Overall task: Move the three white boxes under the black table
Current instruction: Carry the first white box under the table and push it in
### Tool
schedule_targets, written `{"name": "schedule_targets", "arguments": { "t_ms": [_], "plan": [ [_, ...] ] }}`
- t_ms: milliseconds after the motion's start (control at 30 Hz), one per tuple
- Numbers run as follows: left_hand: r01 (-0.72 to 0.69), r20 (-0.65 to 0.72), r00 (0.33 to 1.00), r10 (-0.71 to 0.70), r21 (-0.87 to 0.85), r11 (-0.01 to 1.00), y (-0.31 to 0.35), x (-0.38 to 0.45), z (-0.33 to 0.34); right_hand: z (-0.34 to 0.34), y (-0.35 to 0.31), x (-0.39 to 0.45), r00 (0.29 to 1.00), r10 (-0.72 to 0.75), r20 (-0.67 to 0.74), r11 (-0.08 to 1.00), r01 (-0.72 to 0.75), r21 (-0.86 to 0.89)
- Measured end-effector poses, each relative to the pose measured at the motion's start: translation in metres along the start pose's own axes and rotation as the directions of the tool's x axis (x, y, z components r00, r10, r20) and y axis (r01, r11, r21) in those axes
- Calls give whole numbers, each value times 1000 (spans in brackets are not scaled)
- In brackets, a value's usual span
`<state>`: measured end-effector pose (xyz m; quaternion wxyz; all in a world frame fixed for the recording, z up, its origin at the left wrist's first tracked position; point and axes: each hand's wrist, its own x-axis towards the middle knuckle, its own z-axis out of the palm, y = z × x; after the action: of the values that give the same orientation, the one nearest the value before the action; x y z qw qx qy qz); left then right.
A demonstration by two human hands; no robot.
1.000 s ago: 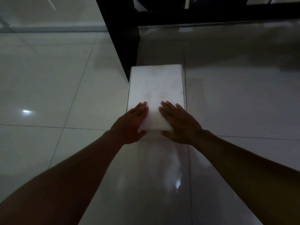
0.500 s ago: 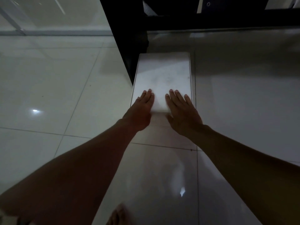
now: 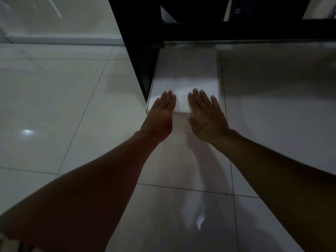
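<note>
Here, your left hand and right hand lie flat and unclenched on the near end of the white box, whose long axis runs straight ahead under the black bench.

Glossy pale tiled floor, white box lying flat on it, black table leg standing beside.

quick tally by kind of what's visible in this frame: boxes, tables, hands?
White box: 1, on the floor beside the table's leg; the other two aren't in view
Black table: 1
Hands: 2, left hand and right hand, both laid flat on the box's near end
Total: 4
</note>
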<state>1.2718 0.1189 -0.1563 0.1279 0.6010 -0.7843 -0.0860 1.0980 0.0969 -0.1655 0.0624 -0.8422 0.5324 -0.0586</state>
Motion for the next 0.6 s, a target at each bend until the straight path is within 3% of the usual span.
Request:
{"name": "schedule_targets", "arguments": {
  "t_ms": [600],
  "plan": [
    [-20,-68,998,16,-53,998,-25,42,10,0,18,41,999,-32,-4,995,32,-96]
  ]
}}
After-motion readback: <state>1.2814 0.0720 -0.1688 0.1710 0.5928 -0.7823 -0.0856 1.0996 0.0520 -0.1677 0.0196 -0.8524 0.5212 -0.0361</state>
